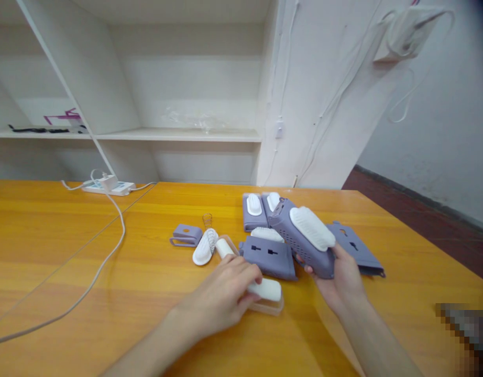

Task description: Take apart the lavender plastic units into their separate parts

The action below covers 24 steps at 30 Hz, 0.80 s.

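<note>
Holding a purple box (296, 243) up over the bench (108, 293), toward its right edge, in the right hand (346, 277), with thumb and fingers curling around the near end. Seeing a bumpy white pad (313, 229) on the box's upper side. Pinching a white bar (268, 289) with the left hand (233, 285), in or just above a clear tray (278, 310), not being able to tell which. Seeing a flat purple piece (268, 257) lying just past the left hand, and a second flat piece (355, 248) lying closer to the right edge. Finding a white oval (204, 247), a spring (207, 221) and a purple clip (186, 234) lying left of the tray. Spotting a power strip (122, 189) sitting by the back edge, far left.
</note>
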Motion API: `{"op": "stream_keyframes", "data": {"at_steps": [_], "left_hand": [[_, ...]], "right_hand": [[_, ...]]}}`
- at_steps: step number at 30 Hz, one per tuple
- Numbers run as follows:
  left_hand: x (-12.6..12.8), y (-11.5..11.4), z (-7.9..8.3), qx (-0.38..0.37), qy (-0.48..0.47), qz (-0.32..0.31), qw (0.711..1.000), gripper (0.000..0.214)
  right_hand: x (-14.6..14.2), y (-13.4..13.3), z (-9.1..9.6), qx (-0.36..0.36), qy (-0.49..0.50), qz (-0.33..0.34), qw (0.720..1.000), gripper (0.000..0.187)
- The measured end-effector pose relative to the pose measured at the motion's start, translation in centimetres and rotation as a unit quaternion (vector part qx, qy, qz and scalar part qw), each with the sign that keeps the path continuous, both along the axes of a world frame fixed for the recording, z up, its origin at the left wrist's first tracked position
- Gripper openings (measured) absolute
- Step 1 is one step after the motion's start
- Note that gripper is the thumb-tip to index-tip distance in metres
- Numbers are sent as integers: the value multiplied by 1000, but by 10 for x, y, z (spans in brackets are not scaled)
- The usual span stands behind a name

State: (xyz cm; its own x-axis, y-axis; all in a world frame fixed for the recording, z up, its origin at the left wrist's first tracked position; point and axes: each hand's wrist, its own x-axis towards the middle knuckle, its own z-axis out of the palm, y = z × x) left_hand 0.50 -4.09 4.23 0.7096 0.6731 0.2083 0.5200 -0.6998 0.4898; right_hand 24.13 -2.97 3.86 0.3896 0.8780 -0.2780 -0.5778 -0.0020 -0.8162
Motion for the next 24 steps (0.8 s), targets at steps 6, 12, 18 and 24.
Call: {"op": "stream_keyframes", "data": {"at_steps": [6,12,18,24], "left_hand": [[-4,-1,5,-21,-26,2,999,32],[6,1,0,52,-127,89,986,32],[9,23,25,221,-149,147,953,75],[16,27,32,130,-115,46,984,39]], "right_hand": [[-8,-1,-2,29,-27,10,999,26],[-18,-3,-2,65,-72,5,995,29],[-28,-12,3,58,-153,73,984,31],[-37,-20,14,51,-98,128,986,37]]}}
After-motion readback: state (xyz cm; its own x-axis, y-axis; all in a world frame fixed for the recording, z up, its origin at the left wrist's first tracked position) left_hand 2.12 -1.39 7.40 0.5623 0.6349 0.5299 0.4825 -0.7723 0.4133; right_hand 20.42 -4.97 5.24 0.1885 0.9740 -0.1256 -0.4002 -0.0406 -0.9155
